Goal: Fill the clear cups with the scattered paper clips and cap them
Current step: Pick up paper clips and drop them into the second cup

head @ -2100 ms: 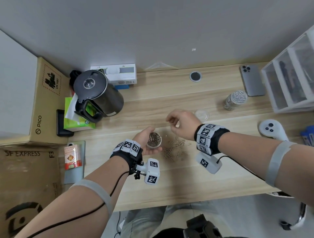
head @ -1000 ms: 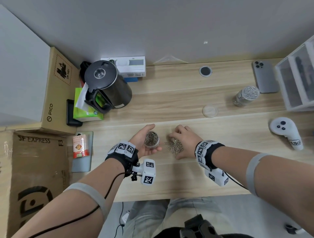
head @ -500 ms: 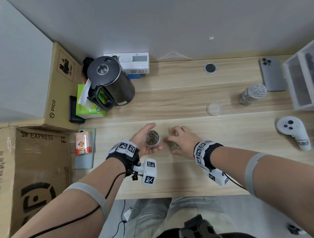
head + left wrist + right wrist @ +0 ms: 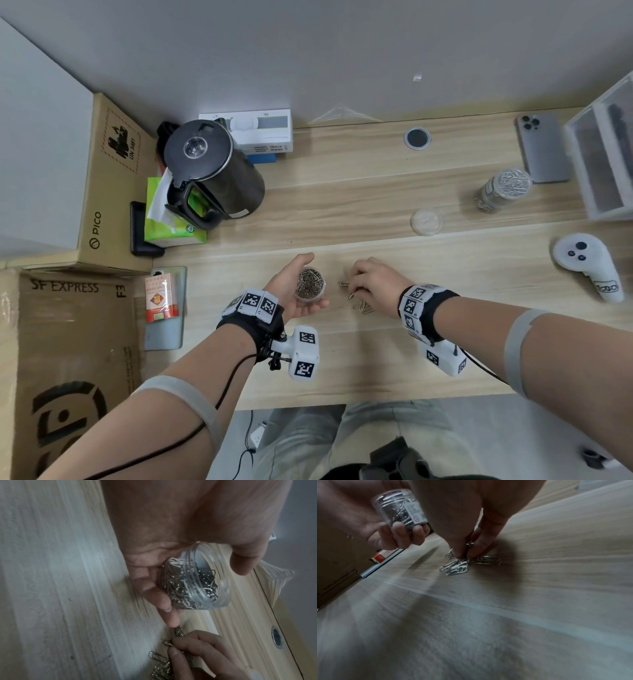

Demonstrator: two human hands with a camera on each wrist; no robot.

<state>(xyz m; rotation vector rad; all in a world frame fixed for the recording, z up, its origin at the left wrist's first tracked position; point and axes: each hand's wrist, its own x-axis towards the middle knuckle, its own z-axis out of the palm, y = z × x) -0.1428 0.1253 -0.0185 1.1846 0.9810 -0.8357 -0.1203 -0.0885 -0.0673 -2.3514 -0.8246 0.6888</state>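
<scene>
the open clear cup [image 4: 310,285] sits in the left hand [image 4: 297,291], lifted just off the wooden desk [image 4: 342,192], fingers and thumb curled round its wall, mouth up and already mostly full of clips. right beside it the last loose paper clips [image 4: 362,306] lie in a small bunch on the desk, and the right hand [image 4: 371,284] is down on them, thumb and fingertips [image 4: 471,551] drawn together pinching a few (how many, can't tell, it's a tangle).

so i'd say this is the tail end of the filling step. next move looks like lifting that pinch over the cup's mouth and letting go without snagging clips on the rim, then probably one more scoop.

further out to the right: the loose lid [image 4: 426,221] lying flat, still waiting, and a second cup [image 4: 503,187] packed with clips, which looks done. kettle [image 4: 212,171] sits way off to the left.
</scene>
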